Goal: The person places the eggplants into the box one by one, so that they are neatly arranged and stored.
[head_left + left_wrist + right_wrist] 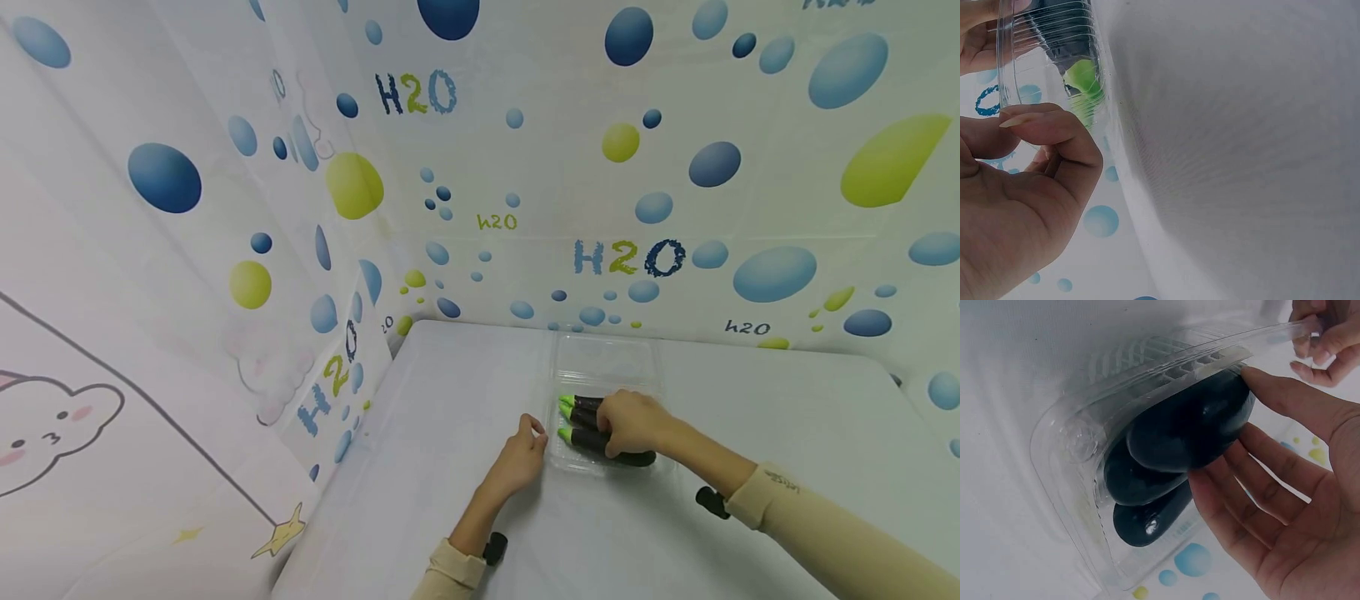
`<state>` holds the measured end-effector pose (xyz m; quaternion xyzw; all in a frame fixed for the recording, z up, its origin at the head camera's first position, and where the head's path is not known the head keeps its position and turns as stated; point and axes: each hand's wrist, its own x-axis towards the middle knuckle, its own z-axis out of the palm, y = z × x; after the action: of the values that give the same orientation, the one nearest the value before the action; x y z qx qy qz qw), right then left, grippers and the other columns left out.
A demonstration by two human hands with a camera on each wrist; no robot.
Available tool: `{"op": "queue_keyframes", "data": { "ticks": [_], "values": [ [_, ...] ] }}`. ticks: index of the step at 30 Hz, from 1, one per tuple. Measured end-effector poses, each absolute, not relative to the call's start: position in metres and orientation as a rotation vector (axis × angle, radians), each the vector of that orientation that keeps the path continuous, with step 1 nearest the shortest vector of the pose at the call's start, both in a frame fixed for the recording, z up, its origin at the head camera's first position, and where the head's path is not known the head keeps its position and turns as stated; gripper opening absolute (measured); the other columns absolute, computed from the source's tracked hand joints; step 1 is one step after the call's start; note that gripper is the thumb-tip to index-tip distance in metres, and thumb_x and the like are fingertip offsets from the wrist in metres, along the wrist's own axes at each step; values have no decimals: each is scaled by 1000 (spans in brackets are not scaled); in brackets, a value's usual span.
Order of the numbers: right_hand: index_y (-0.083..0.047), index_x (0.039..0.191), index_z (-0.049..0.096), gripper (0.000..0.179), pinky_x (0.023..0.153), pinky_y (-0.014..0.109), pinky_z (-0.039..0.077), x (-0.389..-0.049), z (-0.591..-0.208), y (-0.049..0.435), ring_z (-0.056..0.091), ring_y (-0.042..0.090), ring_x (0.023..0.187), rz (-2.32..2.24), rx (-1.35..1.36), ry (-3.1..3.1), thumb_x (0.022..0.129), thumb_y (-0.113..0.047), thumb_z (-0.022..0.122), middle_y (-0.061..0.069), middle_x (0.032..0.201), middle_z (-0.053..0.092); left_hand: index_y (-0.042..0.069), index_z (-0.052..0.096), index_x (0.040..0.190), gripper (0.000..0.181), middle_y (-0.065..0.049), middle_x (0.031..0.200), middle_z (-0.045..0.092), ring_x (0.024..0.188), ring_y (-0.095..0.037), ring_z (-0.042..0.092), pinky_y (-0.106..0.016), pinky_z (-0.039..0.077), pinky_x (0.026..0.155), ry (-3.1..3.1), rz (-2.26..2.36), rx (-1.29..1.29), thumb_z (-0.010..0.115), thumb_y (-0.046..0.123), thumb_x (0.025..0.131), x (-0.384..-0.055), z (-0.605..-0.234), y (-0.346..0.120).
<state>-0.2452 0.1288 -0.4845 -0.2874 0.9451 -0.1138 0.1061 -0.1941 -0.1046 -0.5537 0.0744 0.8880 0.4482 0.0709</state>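
Left hand (521,458), at the clear box's (592,470) eight o'clock, pinches its rim; best hold that edge steady, no squeezing! Right hand (637,421), in from four, grips the nearest eggplant (588,440) at the box's six o'clock; soft, even fingers suit that slick skin. Does it bear on the bottom? Can't tell. Towards twelve, two more eggplants (581,416), half hidden behind the hand. Farthest, a see-through lid (606,358), its hinge barely readable.

Thin, glossy, ribbed plastic is seen in the clear container (606,360). Smooth, shiny skin is shown by the dark eggplants (1191,425). A matt, smooth finish is presented by the white table surface (465,367), and matt cloth by the beige sleeves (825,533).
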Motion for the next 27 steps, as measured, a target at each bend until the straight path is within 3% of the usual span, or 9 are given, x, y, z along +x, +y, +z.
{"op": "queue_keyframes", "data": {
  "ticks": [13, 27],
  "values": [
    [-12, 78, 74, 25, 65, 39, 51, -241, -490, 124, 56, 16, 72, -249, -855, 2840, 63, -13, 93, -5, 75, 62, 7, 46, 117, 11, 1, 72, 51, 57, -12, 43, -28, 35, 52, 2665, 1356, 223, 46, 15, 111, -195, -554, -104],
    [-12, 78, 75, 25, 64, 41, 53, -236, -493, 123, 59, 16, 70, -217, -878, 2862, 63, -11, 95, -4, 73, 66, 6, 46, 118, 11, 1, 72, 50, 58, -13, 44, -29, 36, 53, 2671, 1347, 228, 45, 15, 111, -194, -554, -105]
  ]
}}
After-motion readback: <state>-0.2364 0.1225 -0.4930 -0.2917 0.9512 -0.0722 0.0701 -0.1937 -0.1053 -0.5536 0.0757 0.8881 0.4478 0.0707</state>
